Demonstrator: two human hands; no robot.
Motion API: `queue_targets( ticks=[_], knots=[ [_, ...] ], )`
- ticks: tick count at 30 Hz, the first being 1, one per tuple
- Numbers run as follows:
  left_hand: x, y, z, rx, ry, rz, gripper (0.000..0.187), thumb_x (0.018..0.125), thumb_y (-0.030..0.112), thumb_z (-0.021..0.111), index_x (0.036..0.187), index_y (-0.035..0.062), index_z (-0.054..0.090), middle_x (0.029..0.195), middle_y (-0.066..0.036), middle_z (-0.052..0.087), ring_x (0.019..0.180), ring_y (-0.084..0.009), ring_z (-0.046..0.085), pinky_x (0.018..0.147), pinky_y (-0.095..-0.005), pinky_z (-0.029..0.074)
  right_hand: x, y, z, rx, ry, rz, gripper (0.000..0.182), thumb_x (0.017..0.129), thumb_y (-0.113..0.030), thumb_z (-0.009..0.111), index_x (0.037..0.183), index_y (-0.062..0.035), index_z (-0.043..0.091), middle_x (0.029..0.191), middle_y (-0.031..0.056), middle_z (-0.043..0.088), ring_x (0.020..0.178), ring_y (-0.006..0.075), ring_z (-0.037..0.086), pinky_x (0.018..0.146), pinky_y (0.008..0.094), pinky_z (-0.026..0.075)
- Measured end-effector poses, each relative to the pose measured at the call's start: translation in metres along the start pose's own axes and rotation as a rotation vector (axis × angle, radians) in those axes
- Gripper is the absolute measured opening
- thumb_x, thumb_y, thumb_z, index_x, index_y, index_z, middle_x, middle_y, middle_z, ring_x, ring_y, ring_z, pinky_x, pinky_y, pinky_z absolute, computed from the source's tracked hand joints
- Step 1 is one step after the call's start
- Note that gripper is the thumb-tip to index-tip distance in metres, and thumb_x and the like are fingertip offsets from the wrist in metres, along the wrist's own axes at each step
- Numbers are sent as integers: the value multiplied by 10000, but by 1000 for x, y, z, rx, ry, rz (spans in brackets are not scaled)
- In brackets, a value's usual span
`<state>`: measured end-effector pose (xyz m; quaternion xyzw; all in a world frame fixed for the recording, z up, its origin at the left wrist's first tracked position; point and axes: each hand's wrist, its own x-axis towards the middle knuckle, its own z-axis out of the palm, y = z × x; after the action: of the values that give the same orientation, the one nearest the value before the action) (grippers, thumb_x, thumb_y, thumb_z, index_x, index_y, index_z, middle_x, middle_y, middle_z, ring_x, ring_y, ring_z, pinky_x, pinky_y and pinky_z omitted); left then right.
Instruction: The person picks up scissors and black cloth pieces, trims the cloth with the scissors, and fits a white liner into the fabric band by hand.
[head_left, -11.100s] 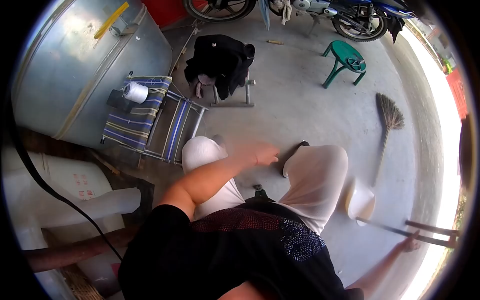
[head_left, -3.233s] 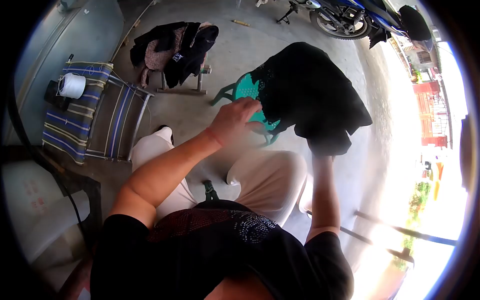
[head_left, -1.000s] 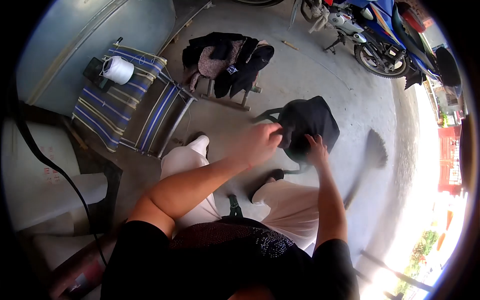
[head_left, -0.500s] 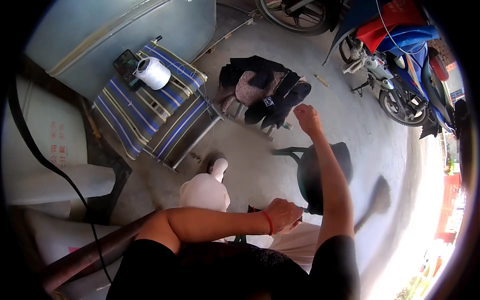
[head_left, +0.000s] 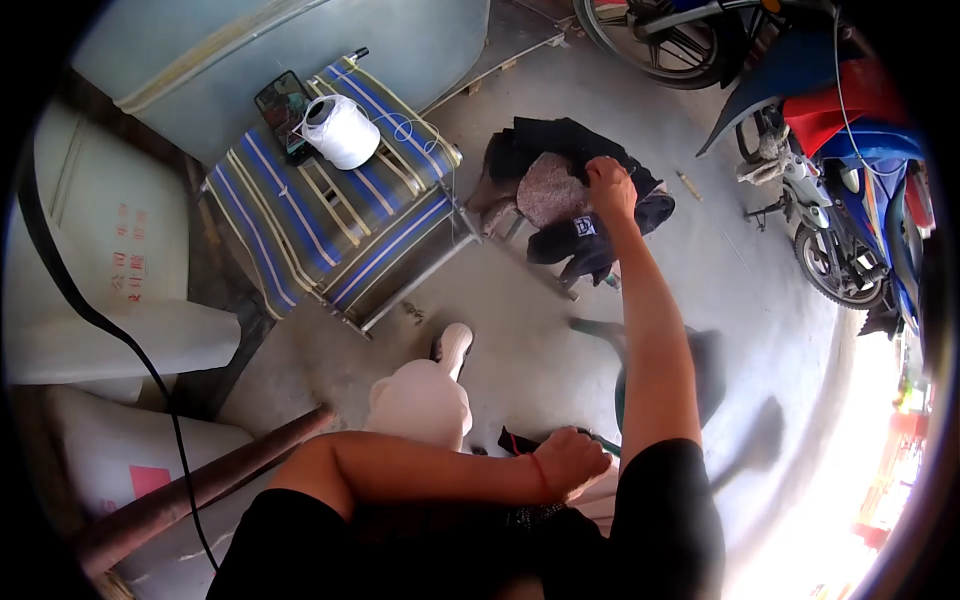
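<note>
- The right hand (head_left: pixel 610 188) was stretched out at arm's length and rested on a heap of dark clothes with a pinkish-brown patch (head_left: pixel 572 205), its grip closed on a fold of the black cloth at the top of the heap.
- That heap lay draped over a low metal-legged stand (head_left: pixel 548 278) on the grey concrete floor (head_left: pixel 520 340), just beyond the folding chair.
- The left hand (head_left: pixel 572 462) was drawn in close to the body, curled shut beside a small black piece of cloth (head_left: pixel 520 442) (whether the fingers truly held it, I could not tell).
- A green plastic stool covered by a black garment (head_left: pixel 700 365) stood below the outstretched right arm, partly hidden by it.
- A folding chair with blue, olive and cream striped fabric (head_left: pixel 330 200) stood to the left of the heap; on it sat a large white spool of thread (head_left: pixel 342 132) touching a dark phone (head_left: pixel 283 100).
- A blue and red motorcycle (head_left: pixel 850 140) was parked at the upper right, well apart from the heap.
- White sacks with red print (head_left: pixel 120 270) were stacked at the left edge.
</note>
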<state>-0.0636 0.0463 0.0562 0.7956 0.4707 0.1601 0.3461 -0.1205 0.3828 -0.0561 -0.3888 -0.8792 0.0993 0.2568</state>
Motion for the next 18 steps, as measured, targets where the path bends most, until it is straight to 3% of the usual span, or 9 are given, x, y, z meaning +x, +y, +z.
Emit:
queue_targets(
  ticks=[2,4,5,6,10,12,14,16,18],
  knots=[
    [1,1,2,-5,-34,13,84,680,99,580,757,71,563,704,-103,589,663,-228,615,541,-346,458,6,18,-5,185,210,-9,96,773,-95,533,855,-52,555,865,143,594,824,340,568,710,401,460],
    [0,3,1,-116,118,-11,89,737,139,568,756,53,553,673,-120,579,642,-276,602,556,-372,460,-2,9,-48,232,277,65,134,814,-84,460,911,-24,529,761,138,581,687,253,587,649,343,477],
    [1,4,-4,-235,158,-75,124,761,167,560,757,44,545,676,-133,576,647,-304,590,563,-386,453,-10,9,-75,684,110,394,152,873,-120,424,951,-68,544,938,72,593,811,186,587,716,310,472],
    [6,4,-10,-350,201,-135,164,785,195,553,757,34,537,680,-147,573,653,-333,578,571,-399,447,-16,18,-101,842,64,324,187,897,-122,385,1024,-63,509,1008,31,568,881,156,576,746,306,480],
    [17,1,-31,-609,433,-269,342,776,329,626,850,14,516,754,-162,582,650,-327,559,603,-371,434,-72,-15,-229,1236,-87,462,291,898,-79,323,1162,-18,429,1084,117,556,975,217,565,840,364,469],
    [27,-9,-20,-831,620,-322,463,764,392,648,925,-12,488,798,-132,581,699,-238,562,661,-329,442,-113,-43,-262,1280,-11,443,262,900,-81,340,1110,-1,475,973,56,574,867,127,576,780,252,479],
    [40,-18,0,-850,679,-335,567,766,427,642,1026,-42,458,868,-104,574,784,-177,537,723,-303,435,-157,-64,-283,1131,-63,541,237,896,-102,350,1064,-15,493,954,43,574,838,115,572,717,238,462],
    [48,-20,8,-681,890,-178,656,762,458,636,1125,-42,416,905,-85,574,802,-152,533,741,-282,428,-191,-72,-285,978,-323,296,155,849,-73,409,959,-11,499,895,49,567,778,127,561,649,276,441],
    [41,-6,-9,-942,748,-133,639,759,455,641,1122,-37,456,912,-70,577,818,-125,529,749,-251,421,-216,-96,-288,741,-485,154,106,781,-26,467,879,3,494,820,81,556,716,179,551,613,305,427]
  ],
)
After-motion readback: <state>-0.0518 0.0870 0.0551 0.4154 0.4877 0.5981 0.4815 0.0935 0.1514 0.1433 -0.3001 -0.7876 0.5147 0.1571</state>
